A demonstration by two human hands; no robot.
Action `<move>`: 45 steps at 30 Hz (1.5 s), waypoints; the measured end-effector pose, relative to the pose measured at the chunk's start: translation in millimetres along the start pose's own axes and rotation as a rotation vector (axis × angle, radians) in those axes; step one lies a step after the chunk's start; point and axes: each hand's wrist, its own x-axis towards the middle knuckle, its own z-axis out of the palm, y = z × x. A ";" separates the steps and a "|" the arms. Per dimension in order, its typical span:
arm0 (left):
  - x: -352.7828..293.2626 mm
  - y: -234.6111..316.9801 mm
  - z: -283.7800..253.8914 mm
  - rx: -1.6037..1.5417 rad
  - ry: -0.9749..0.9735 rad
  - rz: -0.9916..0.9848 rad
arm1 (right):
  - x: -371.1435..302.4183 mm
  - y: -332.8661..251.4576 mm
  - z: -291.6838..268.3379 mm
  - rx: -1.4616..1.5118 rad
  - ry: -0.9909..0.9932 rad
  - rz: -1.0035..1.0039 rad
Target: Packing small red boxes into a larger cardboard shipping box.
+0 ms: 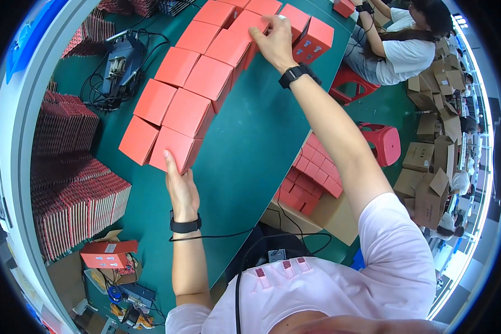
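Observation:
Two rows of red cardboard boxes stand side by side on the green table. My left hand [182, 193] grips the near end of the right-hand row, its thumb on the top edge of the nearest red box [175, 148]; its other fingers are mostly hidden behind that box. At the far end of the same row, my right hand [274, 43] bends its thumb and fingers over another red box [249, 25]. Beyond this hand sits a separate red box [315, 40] with small printed pictures on its side. Both wrists wear black bands.
Tall stacks of flat red cardboard [83, 209] line the left side. A dark device with cables [122, 64] lies behind the boxes. An open carton [337, 214] holds more red boxes at the table's right edge. A co-worker [401, 55] sits at the upper right, near red stools [381, 142].

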 end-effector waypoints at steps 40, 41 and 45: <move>-107.0 9.2 -100.5 0.270 -0.024 -0.388 | -276.1 -46.7 -251.6 0.444 -0.255 0.786; -98.4 -14.6 -119.8 0.228 -0.148 -0.357 | -290.9 -62.3 -288.2 0.488 -0.187 0.803; -124.2 -40.2 -37.7 0.303 -0.562 -0.371 | -362.6 -88.3 -423.0 0.316 0.081 0.908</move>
